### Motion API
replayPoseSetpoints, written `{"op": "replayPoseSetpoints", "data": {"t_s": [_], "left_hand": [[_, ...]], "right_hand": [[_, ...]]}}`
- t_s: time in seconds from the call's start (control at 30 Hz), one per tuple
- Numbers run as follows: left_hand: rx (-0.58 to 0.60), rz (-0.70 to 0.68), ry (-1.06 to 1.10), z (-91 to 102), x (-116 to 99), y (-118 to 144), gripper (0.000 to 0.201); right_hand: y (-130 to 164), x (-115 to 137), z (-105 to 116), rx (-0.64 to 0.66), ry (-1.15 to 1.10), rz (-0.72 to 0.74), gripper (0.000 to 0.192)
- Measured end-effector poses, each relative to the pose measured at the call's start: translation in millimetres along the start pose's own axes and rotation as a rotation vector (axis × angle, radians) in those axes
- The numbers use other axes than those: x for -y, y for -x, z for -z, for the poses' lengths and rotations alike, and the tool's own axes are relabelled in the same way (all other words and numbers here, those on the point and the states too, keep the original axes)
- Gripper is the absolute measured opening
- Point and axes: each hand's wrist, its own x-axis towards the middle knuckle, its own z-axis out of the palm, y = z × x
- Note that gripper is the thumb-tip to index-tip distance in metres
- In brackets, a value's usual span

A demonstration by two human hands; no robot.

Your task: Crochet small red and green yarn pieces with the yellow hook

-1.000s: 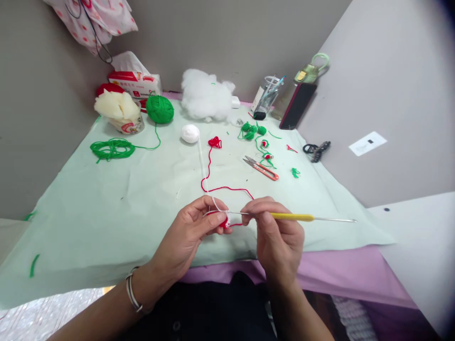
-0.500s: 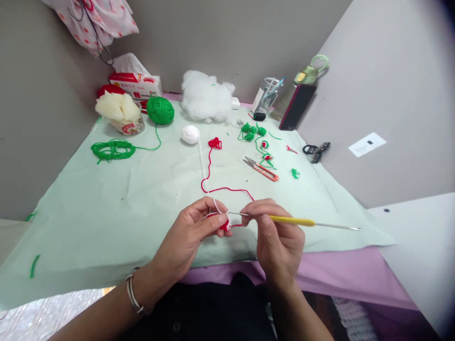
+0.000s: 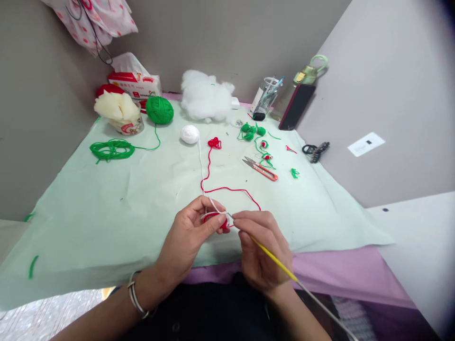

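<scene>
A small red and white crochet piece (image 3: 223, 222) is pinched between the thumb and fingers of my left hand (image 3: 188, 232). White yarn (image 3: 201, 166) runs from a white ball (image 3: 189, 134) over my left index finger to the piece. My right hand (image 3: 265, 248) grips a crochet hook (image 3: 273, 258) with a yellow handle, its tip at the edge of the piece and its rear end slanting down to the right. Red yarn (image 3: 231, 189) winds from a small red tangle (image 3: 214, 143) across the cloth towards my hands. Fingers partly hide the crochet piece.
Orange thread snips (image 3: 261, 169) lie to the right, near small green and red crochet pieces (image 3: 264, 144). Behind are white stuffing (image 3: 206, 97), a green yarn ball (image 3: 159, 110), a tissue box (image 3: 135, 85), a glass of pens (image 3: 266, 97) and a phone (image 3: 297, 106) leaning on a bottle (image 3: 307, 73).
My right hand has turned and shifted left, close to my left fingers. The hook's rear end has swung from pointing right to pointing down and right. My left hand has barely moved.
</scene>
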Motion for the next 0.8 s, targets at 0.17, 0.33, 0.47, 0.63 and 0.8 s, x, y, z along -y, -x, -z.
{"op": "replayPoseSetpoints", "data": {"t_s": [0.17,0.33,0.47,0.63,0.8], "left_hand": [[0.048,0.098,0.125,-2.4,-1,-1,0.024],[0.051,0.166,0.099,-0.9,-7,1,0.051],[0.065,0.155,0.095,-0.2,-10,2,0.051],[0.062,0.163,0.058,1.1,-10,0,0.048],[0.042,0.144,0.029,2.7,-11,0,0.041]], "right_hand": [[2,0,-11,-0.081,-0.1,-0.15,0.029],[2,-7,-17,-0.174,-0.476,-0.437,0.019],[-3,-13,-16,-0.174,-0.781,-0.623,0.016],[-9,-17,-12,-0.133,-0.968,-0.694,0.016],[-10,-19,-6,-0.098,-0.906,-0.655,0.019]]}}
